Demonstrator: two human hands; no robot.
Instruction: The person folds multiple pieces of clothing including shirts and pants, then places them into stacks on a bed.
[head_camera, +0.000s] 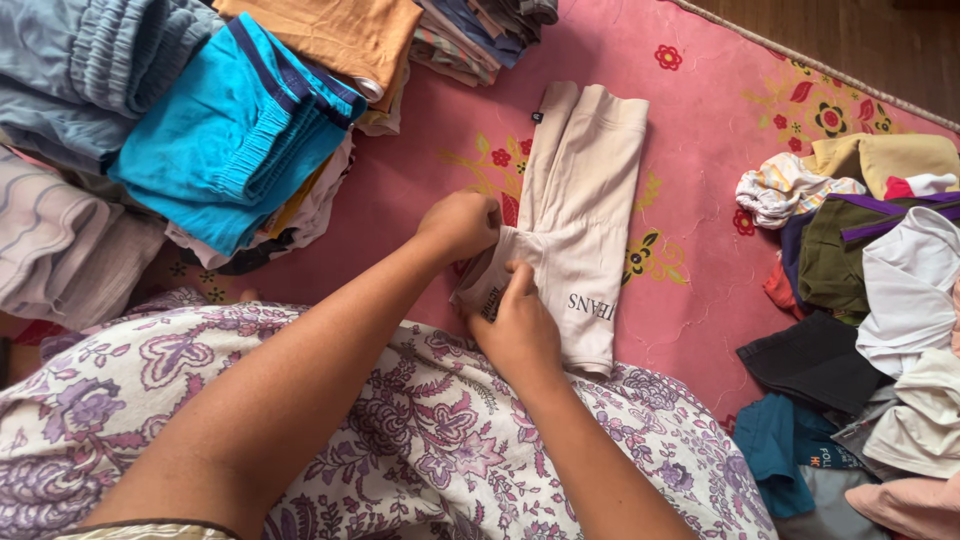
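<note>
Beige trousers (580, 200) lie under left hand (460, 225) and right hand (520, 330).

A small dark square label (537, 117) sits at the far left corner of the folded beige garment (590, 190). No packages, signs or screens show

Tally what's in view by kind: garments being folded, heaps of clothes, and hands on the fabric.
Beige garment laid out on the pink mat: 1
Heaps of clothes, folded stack at left and loose pile at right: 2
Hands gripping the beige garment, left hand and right hand: 2
Total: 5
</note>
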